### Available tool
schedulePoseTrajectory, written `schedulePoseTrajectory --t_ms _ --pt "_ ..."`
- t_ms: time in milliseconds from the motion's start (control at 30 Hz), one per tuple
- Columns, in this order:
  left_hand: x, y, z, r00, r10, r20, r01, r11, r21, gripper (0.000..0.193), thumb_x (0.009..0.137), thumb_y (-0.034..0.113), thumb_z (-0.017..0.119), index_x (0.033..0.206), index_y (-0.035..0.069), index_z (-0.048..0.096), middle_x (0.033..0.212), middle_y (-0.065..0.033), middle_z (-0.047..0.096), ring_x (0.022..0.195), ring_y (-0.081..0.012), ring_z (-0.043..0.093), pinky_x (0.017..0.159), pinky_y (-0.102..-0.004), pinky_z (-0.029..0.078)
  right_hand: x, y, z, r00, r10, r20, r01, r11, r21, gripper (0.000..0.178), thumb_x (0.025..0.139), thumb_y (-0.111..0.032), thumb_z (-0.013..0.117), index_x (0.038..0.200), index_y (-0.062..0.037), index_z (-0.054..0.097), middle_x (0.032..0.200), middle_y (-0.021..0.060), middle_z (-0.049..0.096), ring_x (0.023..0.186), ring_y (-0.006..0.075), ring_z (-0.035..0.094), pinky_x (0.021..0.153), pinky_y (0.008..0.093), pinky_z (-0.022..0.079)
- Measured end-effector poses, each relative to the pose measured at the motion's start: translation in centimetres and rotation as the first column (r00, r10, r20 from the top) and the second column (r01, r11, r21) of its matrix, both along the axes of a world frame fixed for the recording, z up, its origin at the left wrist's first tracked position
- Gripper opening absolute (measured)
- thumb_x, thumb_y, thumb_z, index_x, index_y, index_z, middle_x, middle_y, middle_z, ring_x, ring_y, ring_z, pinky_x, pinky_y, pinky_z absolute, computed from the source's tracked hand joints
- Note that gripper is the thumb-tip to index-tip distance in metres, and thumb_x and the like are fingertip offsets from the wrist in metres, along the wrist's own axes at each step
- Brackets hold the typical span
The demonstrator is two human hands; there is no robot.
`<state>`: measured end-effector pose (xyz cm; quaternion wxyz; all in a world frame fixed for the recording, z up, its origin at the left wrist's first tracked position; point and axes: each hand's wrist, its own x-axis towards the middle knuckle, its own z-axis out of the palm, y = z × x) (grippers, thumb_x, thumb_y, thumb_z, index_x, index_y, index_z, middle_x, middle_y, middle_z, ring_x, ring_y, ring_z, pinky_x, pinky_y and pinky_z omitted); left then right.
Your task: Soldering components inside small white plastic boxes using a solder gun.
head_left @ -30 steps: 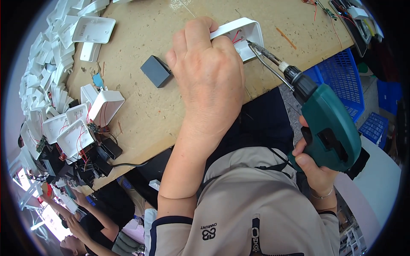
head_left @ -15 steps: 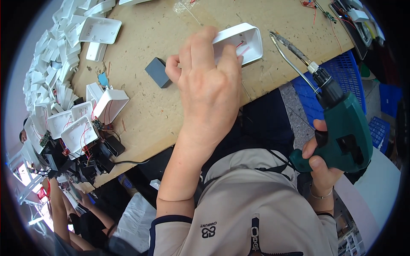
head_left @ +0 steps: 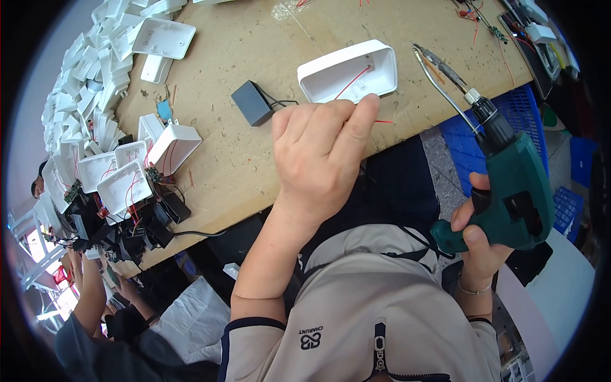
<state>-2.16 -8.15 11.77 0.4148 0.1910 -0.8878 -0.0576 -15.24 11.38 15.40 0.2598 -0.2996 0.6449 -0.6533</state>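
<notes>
My left hand [head_left: 321, 146] is closed just in front of a white plastic box [head_left: 347, 54], its fingertips turned under and hidden. A red wire [head_left: 353, 83] runs from inside the box toward the fingers, and a short red end shows beside the thumb. What the fingers pinch cannot be made out. Left of the hand lies a dark grey block [head_left: 251, 103], whose black leads pass toward the knuckles. My right hand [head_left: 480, 235] is wrapped round the grip of a green soldering gun [head_left: 519, 191]. Its metal tip and curved feed tube point at the table, right of the box.
White plastic housings [head_left: 89, 83] are heaped at the left. Closer in stand wired white boxes [head_left: 124, 184] with black parts. A blue crate [head_left: 522, 124] is beyond the right table edge. Circuit boards with wires [head_left: 487, 25] lie at the far right. Another person's arm [head_left: 92, 286] is at lower left.
My left hand has come out of the white box and closed in front of it. The box now lies free, its red wire drawn toward the hand. The soldering gun stays nearly still.
</notes>
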Motion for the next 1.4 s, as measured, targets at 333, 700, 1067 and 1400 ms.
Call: schedulePoseTrajectory --t_ms 333,700,1067,1400 --pt "-0.3 -0.5 -0.4 0.993 -0.005 -0.119 0.004 1.0 -0.01 0.03 0.06 0.003 0.065 0.09 0.01 0.063 0.075 0.0014 0.06 0.065 -0.0146 0.056 0.062 -0.028 0.032 -0.2 0.0 -0.4 1.0 -0.005 -0.017 0.005 0.999 -0.036 0.07 0.072 -0.014 0.069 0.127 0.0065 0.032 0.113 0.0248 0.051 0.062 0.0127 0.057 0.053 0.0244 0.049" --pt "-0.9 -0.4 -0.6 0.996 0.052 -0.066 -0.051 0.999 0.019 0.026 0.061 0.005 0.066 0.085 0.014 0.063 0.074 0.0052 0.055 0.066 -0.012 0.049 0.066 -0.0301 0.025 -0.2 0.3 -0.6 1.0 0.012 -0.004 -0.012 0.999 -0.035 0.07 0.073 -0.015 0.069 0.127 0.0072 0.032 0.113 0.0253 0.051 0.062 0.0132 0.057 0.054 0.0251 0.049" --pt "-1.8 -0.4 0.4 0.981 0.193 0.013 -0.193 0.981 0.016 0.014 0.064 0.012 0.069 0.077 0.013 0.064 0.08 0.0023 0.055 0.074 -0.0146 0.049 0.068 -0.0341 0.023 -0.8 2.7 -1.5 0.985 0.173 -0.018 -0.174 0.984 -0.03 0.066 0.073 -0.011 0.07 0.125 0.008 0.035 0.116 0.0231 0.052 0.068 0.0136 0.058 0.058 0.0264 0.049" --pt "-2.1 -1.5 0.4 0.94 0.327 0.095 -0.325 0.945 -0.031 0.006 0.068 0.013 0.061 0.073 0.01 0.061 0.096 -0.0095 0.057 0.09 -0.0226 0.054 0.079 -0.0474 0.03 0.4 3.3 -2.1 0.984 0.176 0.022 -0.177 0.969 0.171 0.057 0.074 -0.006 0.066 0.123 0.0088 0.04 0.106 0.0156 0.056 0.069 0.0119 0.054 0.06 0.0224 0.044"
